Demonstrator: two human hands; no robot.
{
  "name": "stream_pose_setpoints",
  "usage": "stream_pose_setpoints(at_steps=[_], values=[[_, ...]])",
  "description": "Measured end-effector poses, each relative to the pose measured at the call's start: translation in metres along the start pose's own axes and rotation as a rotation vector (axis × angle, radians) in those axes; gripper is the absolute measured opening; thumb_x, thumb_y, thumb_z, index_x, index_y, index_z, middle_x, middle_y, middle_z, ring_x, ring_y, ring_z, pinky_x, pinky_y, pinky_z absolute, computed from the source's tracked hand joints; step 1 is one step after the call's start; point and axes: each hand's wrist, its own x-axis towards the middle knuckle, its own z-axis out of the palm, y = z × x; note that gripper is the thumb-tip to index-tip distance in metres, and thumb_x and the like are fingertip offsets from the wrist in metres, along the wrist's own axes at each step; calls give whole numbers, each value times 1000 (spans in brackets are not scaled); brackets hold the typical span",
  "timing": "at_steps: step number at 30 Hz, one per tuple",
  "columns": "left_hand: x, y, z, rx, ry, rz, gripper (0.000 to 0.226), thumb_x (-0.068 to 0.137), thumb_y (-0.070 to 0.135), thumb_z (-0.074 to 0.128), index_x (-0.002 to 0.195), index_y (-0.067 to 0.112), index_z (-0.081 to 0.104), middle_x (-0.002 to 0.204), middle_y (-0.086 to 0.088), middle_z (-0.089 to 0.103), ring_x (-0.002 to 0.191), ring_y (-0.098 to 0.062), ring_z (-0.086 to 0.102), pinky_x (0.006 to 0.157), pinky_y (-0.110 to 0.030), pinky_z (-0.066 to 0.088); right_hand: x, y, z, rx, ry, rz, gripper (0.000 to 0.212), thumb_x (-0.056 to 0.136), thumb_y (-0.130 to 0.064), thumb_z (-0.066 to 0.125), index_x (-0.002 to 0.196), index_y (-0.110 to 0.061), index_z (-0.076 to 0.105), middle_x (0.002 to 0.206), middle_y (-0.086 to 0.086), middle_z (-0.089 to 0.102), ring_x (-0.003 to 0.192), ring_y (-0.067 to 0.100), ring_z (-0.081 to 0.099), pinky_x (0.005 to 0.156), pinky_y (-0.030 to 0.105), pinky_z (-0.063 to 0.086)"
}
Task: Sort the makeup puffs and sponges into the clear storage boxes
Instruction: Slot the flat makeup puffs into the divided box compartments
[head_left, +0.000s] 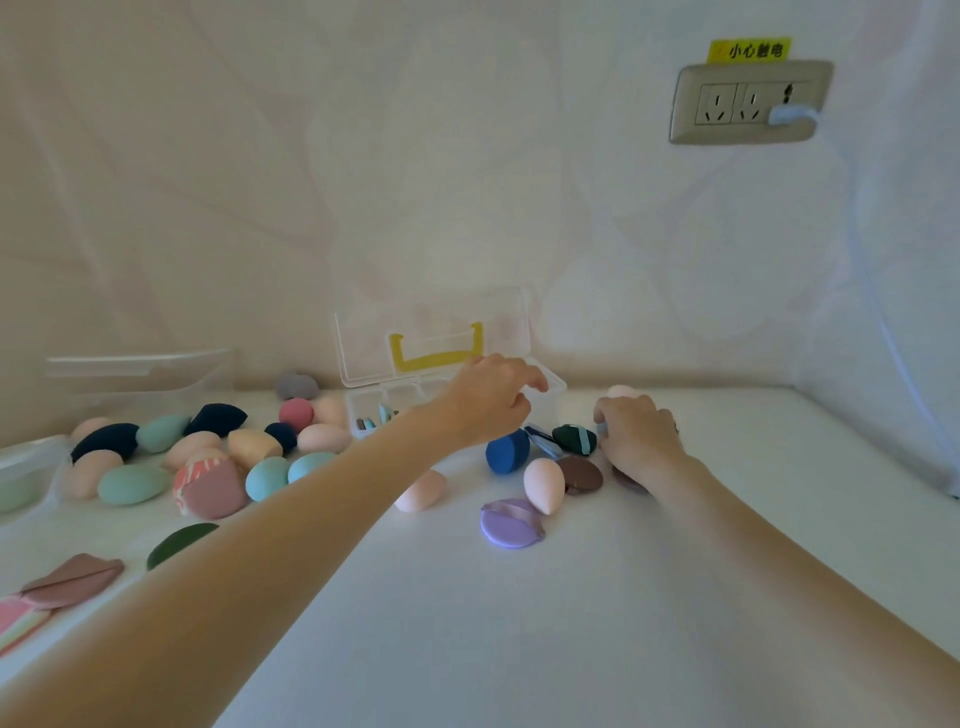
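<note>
We see left hand (488, 400) reaching over open clear box (447, 400), fingers loosely curled, empty. Right hand (641, 436) rests on table (571, 597), pinching something small, pale blue. Sponges (208, 452) scattered left.

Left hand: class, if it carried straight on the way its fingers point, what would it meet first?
Most likely the clear box with the yellow-handled lid: the left hand hovers at its near rim, fingers reaching toward the open compartments. Depth is unclear, so it may already be above the box.
</note>
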Motion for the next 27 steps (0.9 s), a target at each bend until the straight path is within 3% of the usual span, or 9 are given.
stream_pose_setpoints(at_steps=[3, 7, 11, 18, 24, 27], values=[[0, -1, 1, 4, -15, -13, 38, 93, 9, 39, 127, 18, 55, 125, -2, 59, 118, -22, 50, 102, -30, 33, 0, -3, 1, 30, 12, 19, 35, 92, -2, 39, 123, -12, 51, 128, 12, 47, 121, 33, 38, 96, 39, 33], [-2, -3, 2, 3, -23, -28, 38, 93, 9, 39, 126, 19, 55, 124, -2, 59, 118, -22, 49, 100, -29, 32, 2, -5, 8, -3, -94, 65, 39, 95, -9, 38, 132, -17, 48, 138, 13, 33, 128, 35, 32, 103, 42, 34], [-4, -7, 3, 6, -24, -31, 38, 92, 9, 39, 124, 20, 56, 125, 0, 59, 119, -21, 50, 103, -32, 34, 1, -6, 6, -4, -77, 50, 36, 95, -3, 36, 126, -6, 53, 138, 18, 27, 127, 37, 31, 100, 38, 40], [-4, -5, 4, 4, -25, -20, 37, 93, 9, 40, 124, 20, 57, 124, 0, 60, 117, -22, 50, 102, -32, 32, -7, -13, 3, -97, -16, -27, 30, 96, 0, 36, 123, -2, 51, 127, 18, 50, 124, 31, 41, 93, 33, 43], [-3, -3, -2, 7, 14, -14, 38, 92, 8, 39, 124, 18, 57, 125, 0, 61, 118, -21, 52, 104, -33, 35, -10, -26, -16, -176, 208, -101, 26, 88, 9, 48, 110, -3, 57, 116, 16, 60, 113, 30, 50, 88, 32, 43], [-7, -15, -9, -86, 77, -105, 40, 90, 3, 38, 121, 15, 60, 126, 0, 62, 120, -21, 54, 106, -36, 37, -10, -39, -37, 11, 387, -128, 23, 87, 8, 46, 107, -2, 53, 108, 16, 62, 106, 33, 51, 73, 34, 36]])
